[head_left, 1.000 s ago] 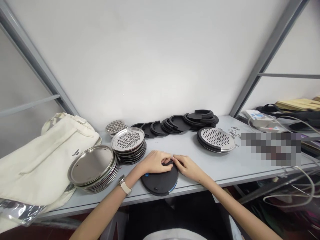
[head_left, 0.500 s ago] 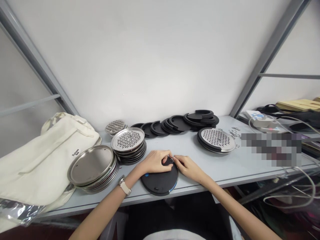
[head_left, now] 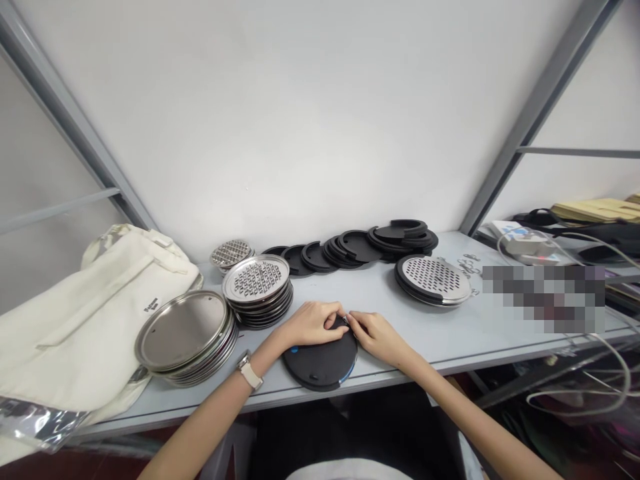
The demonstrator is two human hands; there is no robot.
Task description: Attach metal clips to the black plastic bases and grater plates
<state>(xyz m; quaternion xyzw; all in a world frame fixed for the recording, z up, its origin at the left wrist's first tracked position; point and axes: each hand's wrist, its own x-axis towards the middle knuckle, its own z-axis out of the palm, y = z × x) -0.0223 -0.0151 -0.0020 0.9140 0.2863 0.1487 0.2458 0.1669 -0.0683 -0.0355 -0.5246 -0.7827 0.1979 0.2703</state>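
Note:
A round black disc [head_left: 320,367] with a blue strip along its right edge lies near the table's front edge. Over its upper part rests my left hand [head_left: 316,324], wearing a watch [head_left: 249,371] at the wrist; thumb and fingers pinch at the disc's far rim. My right hand [head_left: 375,335] meets it there, thumb and forefinger pressed together on a small shiny metal piece [head_left: 345,319]. The fingers hide most of that piece. Close by on the left stands a stack of round metal graters [head_left: 257,280].
Plain metal discs [head_left: 185,330] are stacked beside a cream bag [head_left: 100,320]. Black ring-edged discs [head_left: 357,245] line the wall. A grater in a black holder [head_left: 437,280] sits right, near scattered small metal pieces [head_left: 470,265]. Cables [head_left: 617,360] hang at far right.
Both hands stay at the disc's far rim, with only slight finger movement around the small metal piece. The disc has barely shifted.

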